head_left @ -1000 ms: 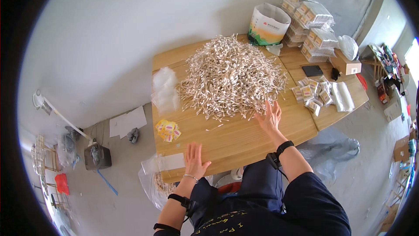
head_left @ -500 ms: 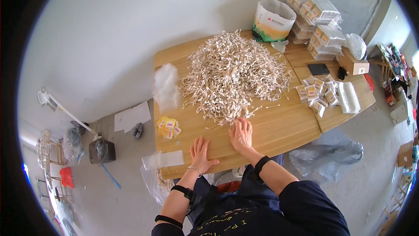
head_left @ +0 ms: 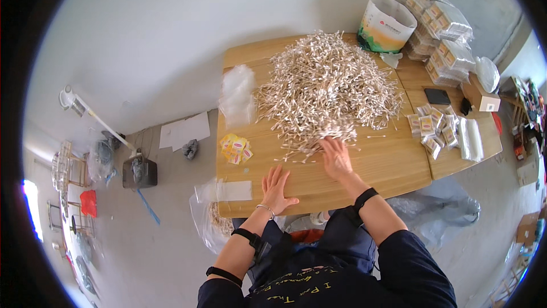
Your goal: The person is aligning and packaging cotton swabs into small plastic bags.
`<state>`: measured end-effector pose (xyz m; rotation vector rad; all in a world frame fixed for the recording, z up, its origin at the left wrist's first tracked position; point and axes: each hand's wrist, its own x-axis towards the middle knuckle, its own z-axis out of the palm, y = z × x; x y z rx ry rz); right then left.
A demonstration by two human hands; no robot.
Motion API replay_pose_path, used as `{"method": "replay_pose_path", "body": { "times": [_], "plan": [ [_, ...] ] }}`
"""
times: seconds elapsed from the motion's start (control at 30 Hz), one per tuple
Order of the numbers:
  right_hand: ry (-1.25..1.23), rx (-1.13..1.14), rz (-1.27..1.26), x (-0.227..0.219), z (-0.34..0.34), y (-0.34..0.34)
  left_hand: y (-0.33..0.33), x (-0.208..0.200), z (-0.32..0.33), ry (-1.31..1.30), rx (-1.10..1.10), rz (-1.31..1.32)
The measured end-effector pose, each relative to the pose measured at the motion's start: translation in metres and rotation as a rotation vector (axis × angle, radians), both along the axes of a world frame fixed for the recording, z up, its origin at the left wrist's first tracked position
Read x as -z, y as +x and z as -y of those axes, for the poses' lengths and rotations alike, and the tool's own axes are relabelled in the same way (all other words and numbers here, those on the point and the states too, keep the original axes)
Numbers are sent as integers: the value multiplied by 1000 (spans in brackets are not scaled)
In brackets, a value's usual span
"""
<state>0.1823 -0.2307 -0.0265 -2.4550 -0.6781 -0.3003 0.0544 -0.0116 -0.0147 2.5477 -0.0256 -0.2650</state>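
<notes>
A large heap of cotton swabs [head_left: 333, 80] with white tips and thin wooden sticks lies loose on the wooden table [head_left: 376, 162]. At the heap's near edge, my right hand [head_left: 338, 158] reaches forward, its fingertips touching the swabs. The swabs there are smeared by motion, and I see none gripped. My left hand [head_left: 277, 191] rests palm down near the table's front edge, fingers spread, holding nothing. Left of the heap lie clear plastic bags [head_left: 237, 96] and a small pile of yellow and white cards [head_left: 235, 148]. A single swab [head_left: 376, 136] lies apart on the right.
A white and green bag [head_left: 388, 23] stands at the back beside stacked wrapped packs [head_left: 450, 46]. Small packets [head_left: 436, 128], clear sleeves [head_left: 471, 139], a black phone [head_left: 437, 96] and a cardboard box [head_left: 480, 94] are at the right. A bin [head_left: 140, 172] stands on the floor at left.
The whole view has shifted, so the table appears farther right and higher. Swabs by my right fingertips have been stirred and now blur. My left hand keeps its place on the table.
</notes>
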Motion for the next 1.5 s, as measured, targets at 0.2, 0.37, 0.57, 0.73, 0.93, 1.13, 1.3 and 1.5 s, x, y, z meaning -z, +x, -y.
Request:
{"method": "replay_pose_path", "body": {
  "times": [0.2, 0.37, 0.57, 0.73, 0.93, 1.13, 1.3, 1.5],
  "plan": [
    [-12, 202, -14, -4, 3, 3, -3, 2, -3, 2, 3, -6],
    [-104, -29, -32, -4, -20, -37, 6, 3, 0, 34, -75, 83],
    [-110, -116, 42, 4, -15, -32, 43, -1, 1, -10, -116, 364],
    [-139, 215, 11, 1, 12, -33, 65, 12, 7, -67, -112, 418],
    [-103, -22, 83, -14, -12, -33, 68, 17, 15, -189, -95, 531],
    [-43, -28, 49, -7, -23, -25, 48, 17, -2, -194, -24, 485],
    [6, 197, 28, 3, 3, -29, 44, 5, -10, -191, 16, 381],
    [-13, 218, 81, 2, -1, -29, 93, 4, 1, -62, -123, 493]
  ]
}}
